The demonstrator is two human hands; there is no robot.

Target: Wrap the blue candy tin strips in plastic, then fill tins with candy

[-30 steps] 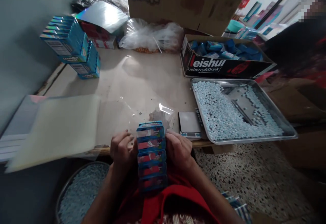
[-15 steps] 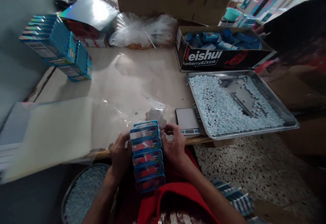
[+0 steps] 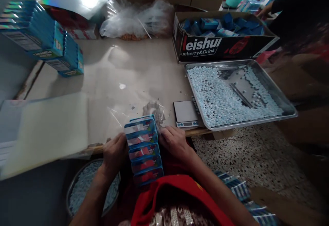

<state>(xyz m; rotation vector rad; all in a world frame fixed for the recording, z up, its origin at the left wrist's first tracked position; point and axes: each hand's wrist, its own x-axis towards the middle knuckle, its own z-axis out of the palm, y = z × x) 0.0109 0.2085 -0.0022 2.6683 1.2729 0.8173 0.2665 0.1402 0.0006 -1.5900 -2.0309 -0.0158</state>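
A row of several blue boxes with red and white fronts leans at the table's near edge, over the lap, with clear plastic film around its far end. On its left side my left hand is closed, fingers curled at the film. My right hand is closed at the right side, fingertips pressed together on the film near the top box. The film between the fingers is thin and hard to make out. Right of the row lies a small digital scale.
A metal tray of pale blue candies overhangs the table's right edge, behind it a carton of blue packs. Box stacks and translucent sheets are at left. A bowl stands below. Another person's arm shows at upper right.
The view has shifted, so the table things appear higher and further left. My right fingers, looser before, are now pressed closer together, and my left hand has drawn slightly away from the boxes.
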